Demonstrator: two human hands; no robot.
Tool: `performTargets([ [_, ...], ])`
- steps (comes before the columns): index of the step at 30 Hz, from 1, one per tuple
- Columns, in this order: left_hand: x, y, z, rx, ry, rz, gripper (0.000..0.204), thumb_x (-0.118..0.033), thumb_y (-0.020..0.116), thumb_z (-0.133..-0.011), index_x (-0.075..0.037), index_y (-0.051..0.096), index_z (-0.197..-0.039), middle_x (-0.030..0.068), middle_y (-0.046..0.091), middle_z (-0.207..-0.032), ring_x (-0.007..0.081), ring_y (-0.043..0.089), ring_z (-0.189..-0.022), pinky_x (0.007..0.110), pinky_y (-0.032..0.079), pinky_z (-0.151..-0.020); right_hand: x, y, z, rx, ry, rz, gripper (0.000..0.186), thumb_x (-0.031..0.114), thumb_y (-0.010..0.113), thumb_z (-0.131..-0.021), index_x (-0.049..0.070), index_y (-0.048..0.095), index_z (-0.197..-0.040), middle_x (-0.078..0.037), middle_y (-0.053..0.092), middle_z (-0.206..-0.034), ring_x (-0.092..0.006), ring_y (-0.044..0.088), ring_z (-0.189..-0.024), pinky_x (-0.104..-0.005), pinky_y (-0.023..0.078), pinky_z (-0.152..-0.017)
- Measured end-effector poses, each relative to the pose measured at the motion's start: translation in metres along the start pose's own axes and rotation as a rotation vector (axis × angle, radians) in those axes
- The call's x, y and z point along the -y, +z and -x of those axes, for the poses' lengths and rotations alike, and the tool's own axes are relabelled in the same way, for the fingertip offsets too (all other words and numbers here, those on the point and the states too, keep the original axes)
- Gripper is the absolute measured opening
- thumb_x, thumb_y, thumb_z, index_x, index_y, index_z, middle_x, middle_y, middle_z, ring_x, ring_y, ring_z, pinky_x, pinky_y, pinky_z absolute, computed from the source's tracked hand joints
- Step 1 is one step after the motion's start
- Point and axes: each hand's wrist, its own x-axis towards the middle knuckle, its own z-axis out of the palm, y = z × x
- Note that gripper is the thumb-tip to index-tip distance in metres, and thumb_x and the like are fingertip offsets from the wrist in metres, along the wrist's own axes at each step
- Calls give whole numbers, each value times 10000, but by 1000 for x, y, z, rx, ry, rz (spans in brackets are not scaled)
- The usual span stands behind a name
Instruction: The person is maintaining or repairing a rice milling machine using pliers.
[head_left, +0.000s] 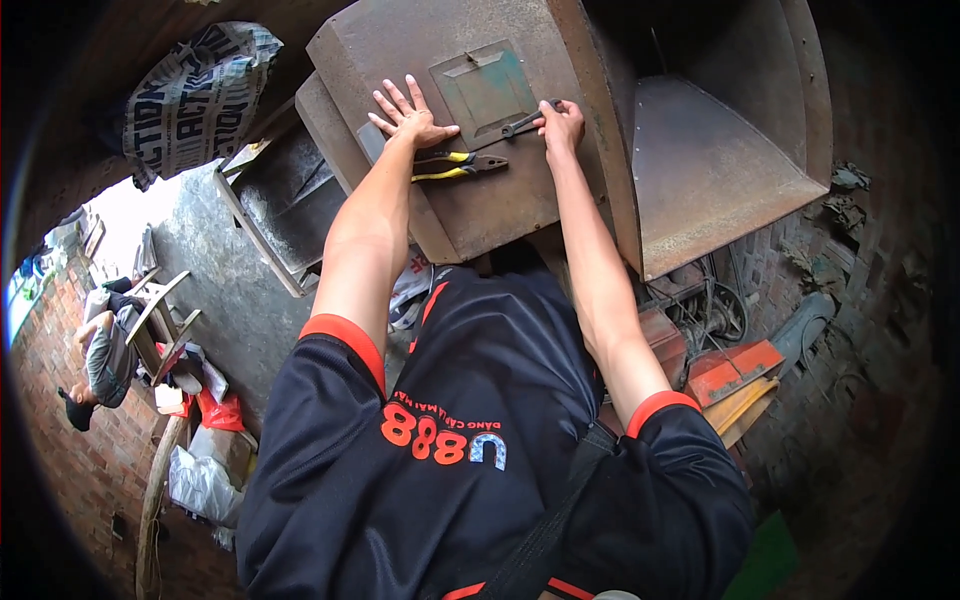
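My left hand (412, 120) lies with fingers spread on a rusty sheet-metal housing (380, 60), at the left edge of a square plate (480, 85) with worn green paint. My right hand (560, 125) is closed on a dark metal wrench (522, 124) at the plate's lower right. Yellow-and-black handled pliers (470, 165) lie on the housing just below the plate, partly hidden behind my left wrist.
An open metal hopper (725, 200) is at the right, above machine parts and red pieces (730, 370). A dark metal trough (275, 205) stands at the left. Farther left, a person (105, 350) is near wooden chairs and bags. A printed sack (200, 95) is at upper left.
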Motion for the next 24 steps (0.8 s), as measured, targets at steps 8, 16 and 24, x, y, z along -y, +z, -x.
performTargets([
  [8, 4, 0, 1, 9, -15, 19, 1325, -641, 677, -632, -88, -274, -1372, 285, -348, -1370, 483, -353, -1230, 682, -129, -953, 10, 40, 10, 46, -243, 81, 172, 37, 607, -820, -13, 521, -960, -98, 607, -772, -151, 612, -515, -263, 459, -400],
  [16, -2, -3, 1, 9, -3, 31, 1320, -636, 683, -628, -100, -259, -1382, 270, -350, -1376, 465, -353, -1239, 673, -132, -961, -38, -22, -13, -106, 58, -284, 208, 23, 558, -867, -61, 432, -1010, -154, 592, -793, -216, 633, -584, -270, 529, -477],
  [24, 0, -3, 4, 10, -17, 25, 1316, -634, 681, -631, -112, -266, -1380, 264, -349, -1380, 463, -355, -1239, 672, -128, -963, -52, -44, 19, -134, 110, -167, 180, 69, 574, -877, -34, 467, -978, -120, 592, -753, -158, 590, -541, -244, 490, -446],
])
